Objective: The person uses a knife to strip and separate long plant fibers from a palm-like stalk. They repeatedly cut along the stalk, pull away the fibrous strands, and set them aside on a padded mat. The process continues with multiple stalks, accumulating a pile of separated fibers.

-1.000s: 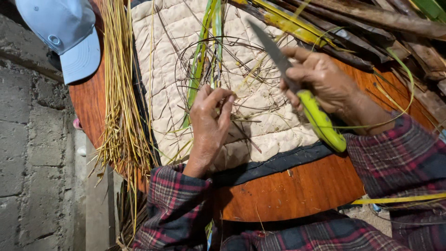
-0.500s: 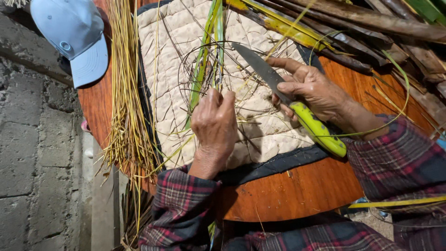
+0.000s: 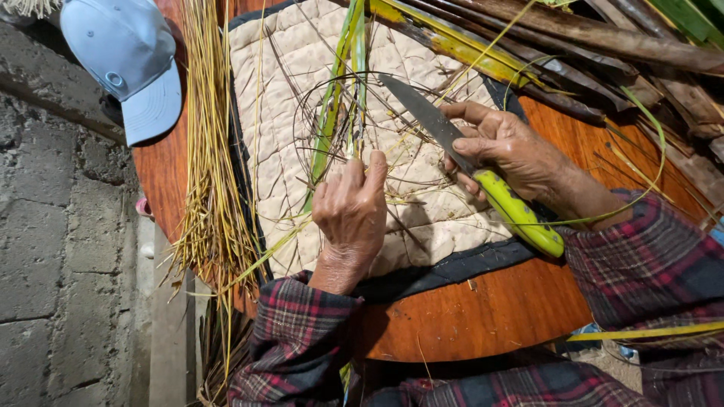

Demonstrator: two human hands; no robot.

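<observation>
Head view, only view. Left hand (image 3: 351, 218) sits over the quilted pad (image 3: 302, 98), fingers curled and pinched on the lower end of a green leaf strip (image 3: 332, 113) that runs up the pad toward the top edge. Compared with a second ago, this hand has shifted slightly up and right along the strip, and its fingers are closed tighter; earlier they were looser and more spread.

Right hand (image 3: 513, 154) is wrapped shut on the yellow-green handle of a knife (image 3: 483, 177). The blade points up-left across the pad, its tip near the strip. A second ago the blade lay higher and further right, well apart from the left hand; now the tip is close to the strip, just above the left fingers. Whether the edge touches the leaf cannot be told.

Judgement: strip gripped taut and blade brought in, so cutting or stripping of the leaf looks about to start.

Surroundings: bundle of yellow midribs (image 3: 211, 151) at the pad's left edge; blue cap (image 3: 128, 60) at top left; round wooden worktop (image 3: 467, 316); dark fronds (image 3: 603, 38) at top right.
</observation>
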